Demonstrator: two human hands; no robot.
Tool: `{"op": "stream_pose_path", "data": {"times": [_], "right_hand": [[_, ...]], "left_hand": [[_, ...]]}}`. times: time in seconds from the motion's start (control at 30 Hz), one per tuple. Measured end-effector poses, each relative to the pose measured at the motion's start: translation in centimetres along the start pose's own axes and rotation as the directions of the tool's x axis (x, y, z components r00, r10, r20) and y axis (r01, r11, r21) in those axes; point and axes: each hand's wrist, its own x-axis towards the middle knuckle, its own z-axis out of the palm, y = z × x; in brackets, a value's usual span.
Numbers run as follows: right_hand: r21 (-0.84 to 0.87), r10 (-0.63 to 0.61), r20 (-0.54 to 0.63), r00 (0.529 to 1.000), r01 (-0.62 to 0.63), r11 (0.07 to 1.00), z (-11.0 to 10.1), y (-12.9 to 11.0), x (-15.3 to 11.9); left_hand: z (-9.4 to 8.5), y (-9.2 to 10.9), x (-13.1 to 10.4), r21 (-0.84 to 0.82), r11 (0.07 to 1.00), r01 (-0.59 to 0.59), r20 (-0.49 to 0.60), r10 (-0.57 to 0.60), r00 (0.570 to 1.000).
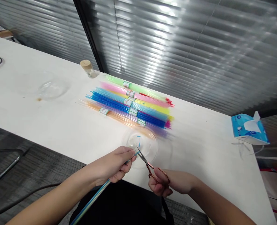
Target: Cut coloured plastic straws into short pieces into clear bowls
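Note:
Several thin blue and pale yellow straws (93, 200) are held in my left hand (121, 162), whose fingers are closed near their upper end. They slant down toward my lap. My right hand (160, 182) has its fingers through the handles of copper-coloured scissors (148, 164). The scissor blades meet the straw tips just beyond my left fingertips. Beneath them, a clear round plastic bowl (154, 145) stands on the white table and holds a few small blue pieces.
Bundles of coloured straws (150, 115) lie behind the bowl. A corked jar (88, 69) and a clear dome-shaped container (51, 89) are farther left. At the right edge sits a blue tissue box (249, 128), with clear strips beside it. Blinds (175, 47) line the back of the white table (58, 125).

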Motion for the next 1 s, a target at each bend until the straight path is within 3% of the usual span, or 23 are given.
{"op": "stream_pose_path", "data": {"times": [0.33,1.0], "right_hand": [[0.009,-0.020,0.023,1.000,0.020,1.000,-0.77,0.57,0.18],[0.069,-0.039,0.031,0.999,0.037,0.997,-0.45,0.68,0.42]], "left_hand": [[0.43,-0.19,0.42,-0.003,0.999,-0.033,0.034,0.033,0.999],[0.52,0.31,0.45,-0.013,1.000,0.026,0.032,-0.026,0.999]]}}
